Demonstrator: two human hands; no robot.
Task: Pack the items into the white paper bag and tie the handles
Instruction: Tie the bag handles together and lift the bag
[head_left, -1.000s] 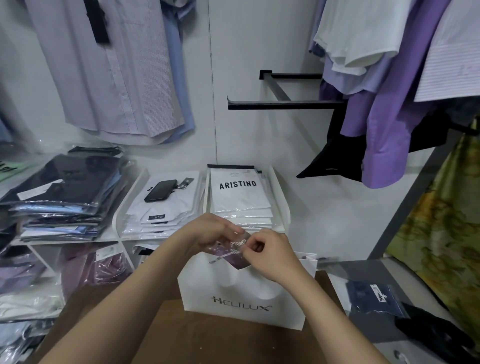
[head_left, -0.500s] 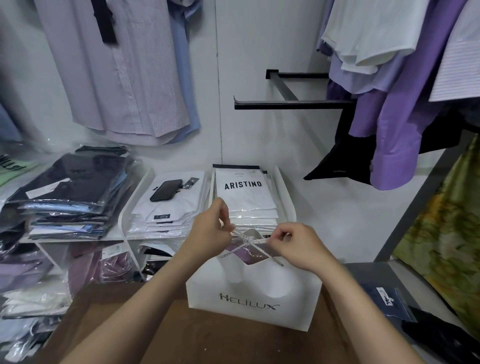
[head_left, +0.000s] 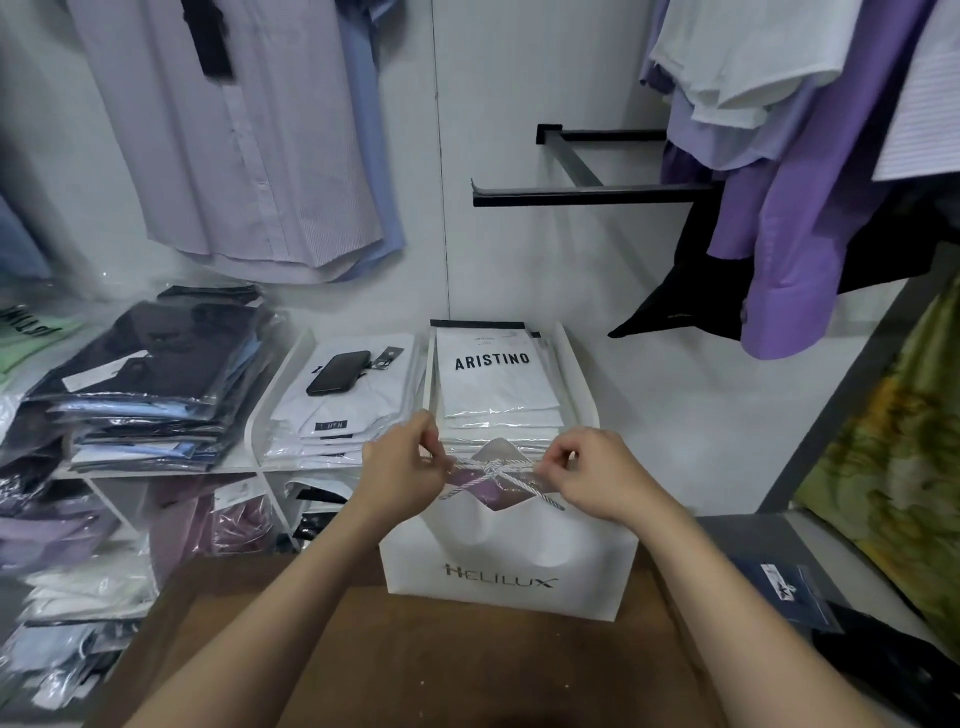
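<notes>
My left hand (head_left: 402, 470) and right hand (head_left: 592, 475), bunched together over the bag a second ago, now sit apart, each pinching one end of the rope handles (head_left: 493, 470), and the cords cross in a tightening knot between them. I judge the tie nearly done. The single white paper bag (head_left: 511, 571) stands on the brown table (head_left: 415, 670), one purple packed item (head_left: 506, 493) showing in its mouth. Behind it I count two white trays of wrapped shirts, and one black phone (head_left: 338, 372) lies on the left stack.
</notes>
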